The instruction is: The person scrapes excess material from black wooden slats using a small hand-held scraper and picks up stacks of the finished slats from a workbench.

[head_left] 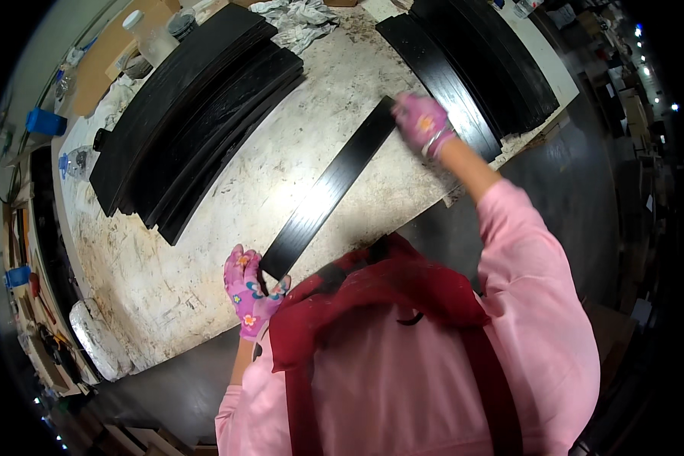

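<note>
We hold one long black strip (328, 190) by its two ends, and it lies flat on the stained pale worktop (205, 251), running from about seven o'clock up toward one o'clock. Our left hand (251, 290), in a pink flowered glove, has its grip closed on the near end at the worktop's front edge, thumb on top, which looks like a way to pin that end down. Our right hand (422, 123), in the same kind of glove, reaches across to the far end with the arm stretched out; its fingers curl over the strip's end and seem closed on it, though the glove hides the exact contact. Gripping both ends, we judge, keeps so long and thin a piece straight and stops it sagging or swinging.

The strip sits alone in the bare middle lane, well apart from the stack of black strips (197, 114) at ten o'clock and just beside the second stack (479, 68) at one o'clock, whose lower edge the right hand almost touches. That spacing suggests one pile feeds and one receives, but we cannot tell which. A crumpled rag (300, 19) lies at twelve o'clock, and a clear plastic bottle (148, 34) stands near eleven.
</note>
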Available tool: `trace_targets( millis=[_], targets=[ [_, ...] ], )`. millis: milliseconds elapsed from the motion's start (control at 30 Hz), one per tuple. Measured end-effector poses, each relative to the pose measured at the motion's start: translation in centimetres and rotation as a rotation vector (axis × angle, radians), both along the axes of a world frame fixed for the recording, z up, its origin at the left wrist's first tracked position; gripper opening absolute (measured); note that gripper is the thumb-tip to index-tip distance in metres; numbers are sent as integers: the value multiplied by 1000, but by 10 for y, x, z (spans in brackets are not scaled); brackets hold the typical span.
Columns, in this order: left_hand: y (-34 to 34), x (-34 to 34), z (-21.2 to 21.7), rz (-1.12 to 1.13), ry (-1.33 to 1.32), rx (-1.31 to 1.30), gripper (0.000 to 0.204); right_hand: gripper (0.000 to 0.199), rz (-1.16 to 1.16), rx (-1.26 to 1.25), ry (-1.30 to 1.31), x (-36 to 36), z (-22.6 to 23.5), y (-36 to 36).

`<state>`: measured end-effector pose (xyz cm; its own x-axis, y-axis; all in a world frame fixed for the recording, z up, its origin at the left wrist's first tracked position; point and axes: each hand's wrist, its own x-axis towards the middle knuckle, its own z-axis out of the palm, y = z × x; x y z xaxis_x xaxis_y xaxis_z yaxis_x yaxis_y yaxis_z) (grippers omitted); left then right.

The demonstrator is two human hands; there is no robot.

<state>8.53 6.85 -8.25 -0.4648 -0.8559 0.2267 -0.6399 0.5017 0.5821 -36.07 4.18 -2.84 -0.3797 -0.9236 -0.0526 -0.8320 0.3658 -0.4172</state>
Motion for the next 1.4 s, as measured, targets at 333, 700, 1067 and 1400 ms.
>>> trace_targets(
  millis=[333,700,1067,1400],
  targets=[
    [8,20,-21,87,102,143,62,17,2,128,127,-12,7,-14],
    [-9,-14,32,-167,-142,16,58,25,-109,-85,-15,-12,-7,-6],
    [-10,-11,33,179,1173,1999,59,21,862,233,147,212,32,14],
    [-17,-9,23,256,1135,1879,69,22,105,-31,189,21,-14,-52]
  ],
)
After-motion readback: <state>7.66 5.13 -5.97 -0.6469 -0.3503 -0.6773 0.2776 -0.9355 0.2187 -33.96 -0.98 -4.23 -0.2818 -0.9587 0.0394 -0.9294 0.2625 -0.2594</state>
